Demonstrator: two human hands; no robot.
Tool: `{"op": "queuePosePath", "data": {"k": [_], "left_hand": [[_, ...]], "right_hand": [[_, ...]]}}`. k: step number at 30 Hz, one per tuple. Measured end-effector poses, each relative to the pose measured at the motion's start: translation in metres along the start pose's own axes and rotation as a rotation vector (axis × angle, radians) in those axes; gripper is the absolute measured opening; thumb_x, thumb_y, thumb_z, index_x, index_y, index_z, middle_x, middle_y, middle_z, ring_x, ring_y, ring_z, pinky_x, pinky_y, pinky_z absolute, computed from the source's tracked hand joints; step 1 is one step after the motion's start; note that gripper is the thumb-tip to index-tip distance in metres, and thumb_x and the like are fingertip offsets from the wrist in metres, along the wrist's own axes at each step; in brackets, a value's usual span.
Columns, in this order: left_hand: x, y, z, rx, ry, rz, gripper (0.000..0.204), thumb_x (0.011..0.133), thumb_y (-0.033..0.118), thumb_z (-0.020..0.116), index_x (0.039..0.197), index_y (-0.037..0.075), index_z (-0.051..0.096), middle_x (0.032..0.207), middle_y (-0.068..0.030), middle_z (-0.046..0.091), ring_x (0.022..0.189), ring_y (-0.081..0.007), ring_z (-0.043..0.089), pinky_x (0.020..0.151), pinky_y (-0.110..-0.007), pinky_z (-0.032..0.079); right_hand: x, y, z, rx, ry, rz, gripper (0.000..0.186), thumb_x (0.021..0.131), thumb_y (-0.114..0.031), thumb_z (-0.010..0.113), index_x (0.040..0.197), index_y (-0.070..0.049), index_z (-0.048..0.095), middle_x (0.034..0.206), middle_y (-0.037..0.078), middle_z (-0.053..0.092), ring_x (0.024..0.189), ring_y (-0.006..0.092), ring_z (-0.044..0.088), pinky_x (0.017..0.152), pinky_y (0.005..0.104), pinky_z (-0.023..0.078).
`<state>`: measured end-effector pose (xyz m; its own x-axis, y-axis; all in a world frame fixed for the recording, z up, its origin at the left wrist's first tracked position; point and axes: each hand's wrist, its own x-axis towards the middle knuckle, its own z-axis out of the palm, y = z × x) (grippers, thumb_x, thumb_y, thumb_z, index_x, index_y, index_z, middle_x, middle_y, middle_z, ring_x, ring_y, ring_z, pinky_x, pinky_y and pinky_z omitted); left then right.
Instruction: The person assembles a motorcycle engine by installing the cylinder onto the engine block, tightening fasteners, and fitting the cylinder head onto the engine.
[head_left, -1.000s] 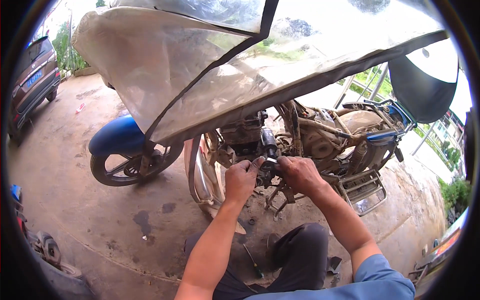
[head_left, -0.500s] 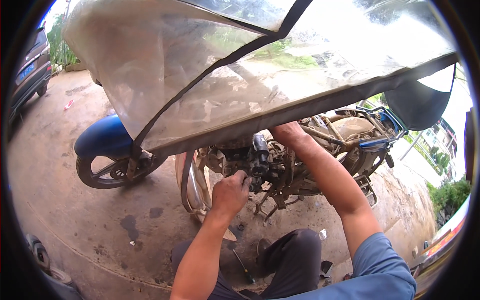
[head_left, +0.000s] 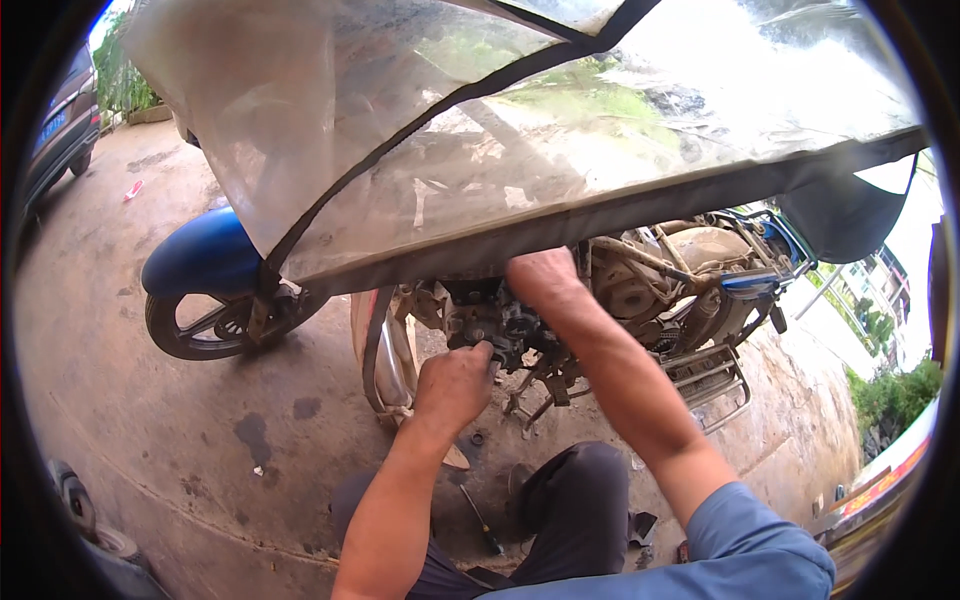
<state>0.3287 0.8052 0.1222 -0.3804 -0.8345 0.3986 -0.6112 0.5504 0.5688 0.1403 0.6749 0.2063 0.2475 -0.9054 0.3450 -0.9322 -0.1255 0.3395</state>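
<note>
A dirty motorcycle with a blue front fender (head_left: 205, 255) stands before me, its engine (head_left: 480, 325) exposed. My left hand (head_left: 455, 385) is closed at the lower front of the engine, fingers curled against it; whatever they hold is hidden. Over the top of the engine reaches my right hand (head_left: 543, 278), just under the dark lower edge of a clear plastic rain canopy (head_left: 440, 190). Its fingers are out of sight behind the hand and the engine parts.
A screwdriver (head_left: 482, 520) lies on the concrete floor (head_left: 200, 420) by my knee. Metal crash bars or a footrest frame (head_left: 715, 385) jut out at the right. Tyres (head_left: 75, 500) lie at the lower left, and a parked car (head_left: 65, 125) stands at the far left.
My right hand has shifted left across the engine and now covers the black cylindrical part seen before. My left hand stays at nearly the same spot. The view has moved slightly.
</note>
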Motion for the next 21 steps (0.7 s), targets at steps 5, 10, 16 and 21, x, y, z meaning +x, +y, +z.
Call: {"op": "queuePosePath", "data": {"k": [5, 10, 16, 21], "left_hand": [[-0.003, 0.000, -0.002, -0.024, -0.011, 0.010, 0.014, 0.094, 0.018, 0.063, 0.096, 0.004, 0.066, 0.087, -0.0185, 0.073, 0.084, -0.0399, 0.072, 0.075, -0.050, 0.057], [0.000, -0.002, -0.001, 0.058, -0.069, 0.056, 0.016, 0.095, 0.021, 0.062, 0.096, 0.006, 0.066, 0.089, -0.0187, 0.073, 0.085, -0.0394, 0.072, 0.076, -0.050, 0.057], [0.000, -0.003, 0.003, 0.148, -0.167, -0.011, 0.017, 0.094, 0.022, 0.063, 0.100, 0.006, 0.067, 0.093, -0.0180, 0.074, 0.089, -0.0368, 0.073, 0.079, -0.048, 0.058], [-0.001, -0.003, 0.000, 0.112, -0.190, -0.034, 0.025, 0.096, 0.030, 0.065, 0.097, 0.005, 0.068, 0.091, -0.0183, 0.073, 0.091, -0.0374, 0.072, 0.081, -0.048, 0.056]], "right_hand": [[-0.003, -0.041, -0.023, 0.170, -0.108, 0.287, 0.032, 0.092, -0.009, 0.057, 0.116, 0.010, 0.064, 0.100, 0.022, 0.077, 0.094, 0.0329, 0.077, 0.085, 0.0417, 0.061], [-0.004, 0.029, -0.067, 0.196, 0.078, 0.125, 0.023, 0.094, -0.006, 0.050, 0.110, -0.001, 0.066, 0.103, 0.024, 0.074, 0.101, 0.0400, 0.072, 0.090, 0.0502, 0.055], [-0.002, 0.080, -0.026, 0.055, 0.212, -0.219, 0.034, 0.090, -0.001, 0.056, 0.122, -0.011, 0.065, 0.093, 0.018, 0.071, 0.095, 0.0373, 0.071, 0.082, 0.0489, 0.055], [0.006, 0.101, -0.013, 0.128, 0.210, -0.357, 0.060, 0.087, 0.003, 0.059, 0.140, -0.022, 0.060, 0.118, 0.017, 0.068, 0.114, 0.0351, 0.066, 0.097, 0.0473, 0.053]]}}
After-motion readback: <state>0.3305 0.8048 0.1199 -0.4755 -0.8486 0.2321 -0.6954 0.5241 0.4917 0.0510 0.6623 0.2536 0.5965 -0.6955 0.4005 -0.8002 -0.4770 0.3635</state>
